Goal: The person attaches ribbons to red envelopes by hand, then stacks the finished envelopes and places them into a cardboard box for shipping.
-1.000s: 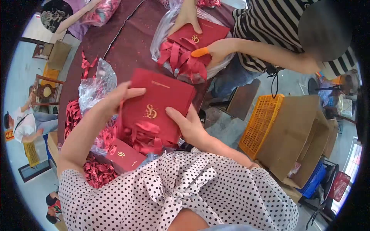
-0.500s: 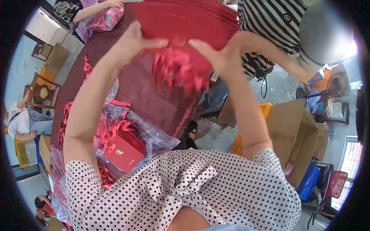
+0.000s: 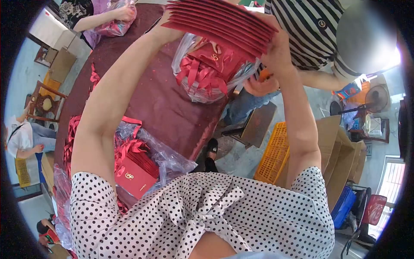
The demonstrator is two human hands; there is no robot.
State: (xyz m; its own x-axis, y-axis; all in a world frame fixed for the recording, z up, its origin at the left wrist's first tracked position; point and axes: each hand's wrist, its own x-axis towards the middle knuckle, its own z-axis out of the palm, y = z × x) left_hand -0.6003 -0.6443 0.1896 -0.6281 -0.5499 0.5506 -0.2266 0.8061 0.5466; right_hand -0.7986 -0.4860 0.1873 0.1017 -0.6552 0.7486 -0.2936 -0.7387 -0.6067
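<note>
- Both hands, in the head view, grip one red stack (image 3: 222, 28) between them: left hand (image 3: 168, 26) closed on its left end, right hand (image 3: 277, 48) on its right end, some fingers hidden.
- Stack: folders seen edge-on, held up at the far side of the table (image 3: 164, 108).
- Beneath and just nearer, a clear bag (image 3: 200, 93) holds red folders and ribbons; a co-worker's hand (image 3: 261, 86) is at its right.
- Near left, more folders (image 3: 137, 178) lie beside plastic (image 3: 174, 157).
- Right of the table stands a yellow crate (image 3: 272, 155).
</note>
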